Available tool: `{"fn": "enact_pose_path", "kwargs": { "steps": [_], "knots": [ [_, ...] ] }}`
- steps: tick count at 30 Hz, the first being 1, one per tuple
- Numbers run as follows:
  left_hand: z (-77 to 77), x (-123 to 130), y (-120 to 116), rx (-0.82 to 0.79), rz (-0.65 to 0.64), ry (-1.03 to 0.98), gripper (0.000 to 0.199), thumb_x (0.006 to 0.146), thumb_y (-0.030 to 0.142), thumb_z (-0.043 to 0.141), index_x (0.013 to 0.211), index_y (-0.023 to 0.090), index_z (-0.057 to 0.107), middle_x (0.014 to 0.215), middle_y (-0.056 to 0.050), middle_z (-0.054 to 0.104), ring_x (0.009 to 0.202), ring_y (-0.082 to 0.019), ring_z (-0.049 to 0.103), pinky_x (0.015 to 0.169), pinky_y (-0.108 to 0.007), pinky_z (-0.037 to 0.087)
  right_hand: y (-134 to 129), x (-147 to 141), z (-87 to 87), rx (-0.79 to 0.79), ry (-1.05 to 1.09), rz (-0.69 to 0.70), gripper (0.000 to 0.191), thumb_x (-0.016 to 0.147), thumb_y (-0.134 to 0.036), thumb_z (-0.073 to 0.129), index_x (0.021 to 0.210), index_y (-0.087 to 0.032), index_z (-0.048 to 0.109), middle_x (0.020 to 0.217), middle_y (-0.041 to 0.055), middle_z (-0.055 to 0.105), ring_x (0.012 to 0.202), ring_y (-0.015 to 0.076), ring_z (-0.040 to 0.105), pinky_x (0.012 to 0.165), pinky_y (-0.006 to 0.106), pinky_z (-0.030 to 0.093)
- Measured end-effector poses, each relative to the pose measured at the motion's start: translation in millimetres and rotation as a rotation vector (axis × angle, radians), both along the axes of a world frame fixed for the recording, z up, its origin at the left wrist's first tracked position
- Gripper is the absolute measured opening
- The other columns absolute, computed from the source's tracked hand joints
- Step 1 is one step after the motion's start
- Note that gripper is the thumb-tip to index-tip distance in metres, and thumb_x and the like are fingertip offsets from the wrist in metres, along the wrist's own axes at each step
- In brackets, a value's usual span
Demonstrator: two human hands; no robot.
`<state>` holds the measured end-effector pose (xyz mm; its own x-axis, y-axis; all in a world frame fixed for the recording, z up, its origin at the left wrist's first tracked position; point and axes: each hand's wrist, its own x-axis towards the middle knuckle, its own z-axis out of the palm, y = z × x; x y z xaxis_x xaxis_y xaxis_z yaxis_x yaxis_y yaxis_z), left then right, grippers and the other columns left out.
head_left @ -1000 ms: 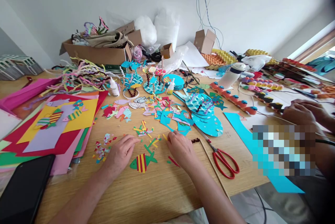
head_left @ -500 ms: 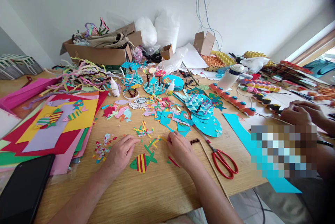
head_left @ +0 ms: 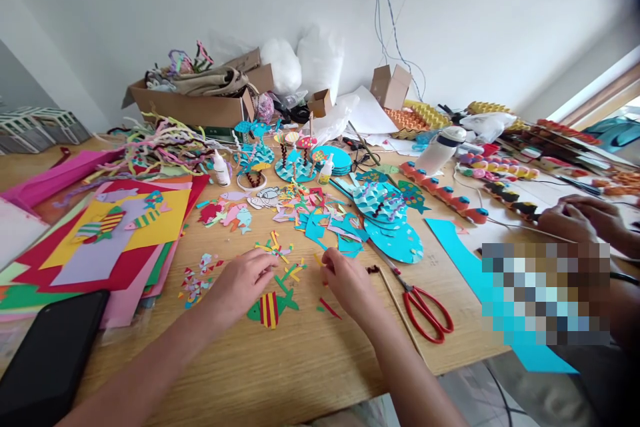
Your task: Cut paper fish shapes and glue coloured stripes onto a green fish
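Observation:
My right hand (head_left: 346, 282) has its fingers closed in a pinch, with a thin yellow paper strip (head_left: 317, 259) showing at the tips. Opposite it, my left hand (head_left: 246, 282) hovers by a small heap of cut strips (head_left: 275, 244), fingers bent together; whatever they pinch is hidden. Between and below both hands lies a green paper fish (head_left: 286, 302) with red and yellow stripes across its body. More green and yellow strips (head_left: 295, 272) lie just above its tail. Beside my right hand rests a red paper strip (head_left: 331, 308).
Red-handled scissors (head_left: 427, 314) and a thin stick (head_left: 403, 314) lie to the right. At left are stacked coloured sheets (head_left: 120, 267) and a black phone (head_left: 53, 354). Glue bottles (head_left: 221, 170) stand farther back. A co-worker's hands (head_left: 575, 217) are at the right.
My left hand has shifted right and slightly up, its fingers now nearer the strip heap. The right hand has moved slightly right, the yellow strip still at its fingertips.

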<state>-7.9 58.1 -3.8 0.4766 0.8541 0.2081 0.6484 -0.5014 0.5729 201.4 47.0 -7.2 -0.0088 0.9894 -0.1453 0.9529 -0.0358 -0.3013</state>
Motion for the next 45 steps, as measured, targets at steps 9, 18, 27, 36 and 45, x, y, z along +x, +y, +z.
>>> {"fn": "enact_pose_path", "kwargs": {
  "steps": [9,18,27,36,45],
  "knots": [
    [-6.6,4.0,-0.8,0.059,-0.014,0.082,0.022,0.079,0.008,0.046,0.086,0.021,0.062,0.084,-0.002,0.065,0.081,-0.016,0.061,0.070,-0.026,0.047,12.4,-21.1,-0.4,-0.003,-0.029,0.355,0.018,0.083,-0.019,0.050,0.090,-0.021,0.066,0.092,0.0042,0.062,0.089,0.0154,0.057,0.065,0.020,0.037],
    [-10.1,0.8,-2.6,0.037,0.008,0.091,0.020,0.079,0.008,0.048,0.082,0.021,0.063,0.080,-0.002,0.065,0.075,-0.015,0.061,0.065,-0.025,0.046,22.3,-26.2,-3.8,-0.018,-0.113,0.411,0.020,0.083,-0.014,0.046,0.086,-0.016,0.065,0.090,0.0088,0.065,0.088,0.0187,0.058,0.067,0.023,0.039],
    [-11.9,4.1,4.4,-0.007,0.007,0.034,0.023,0.078,0.008,0.046,0.084,0.021,0.064,0.084,-0.002,0.067,0.079,-0.015,0.062,0.070,-0.026,0.048,14.1,-18.2,8.7,-0.031,-0.117,0.325,0.021,0.083,-0.015,0.044,0.092,-0.018,0.063,0.096,0.0061,0.064,0.085,0.0158,0.060,0.065,0.021,0.039],
    [-12.3,6.5,4.0,0.046,0.002,0.094,0.023,0.078,0.007,0.047,0.085,0.021,0.064,0.084,-0.003,0.067,0.079,-0.017,0.062,0.069,-0.027,0.048,8.4,-43.6,1.3,-0.062,-0.208,0.301,0.021,0.081,-0.012,0.046,0.091,-0.013,0.065,0.087,0.0133,0.067,0.081,0.0218,0.064,0.063,0.024,0.044],
    [-13.0,5.0,5.5,0.016,0.004,0.102,0.023,0.080,0.007,0.046,0.088,0.021,0.063,0.088,-0.003,0.067,0.084,-0.016,0.062,0.074,-0.027,0.048,8.9,-37.4,4.3,-0.059,-0.224,0.280,0.022,0.083,-0.011,0.043,0.092,-0.013,0.064,0.091,0.0122,0.067,0.084,0.0215,0.064,0.064,0.025,0.045]
  ]
}}
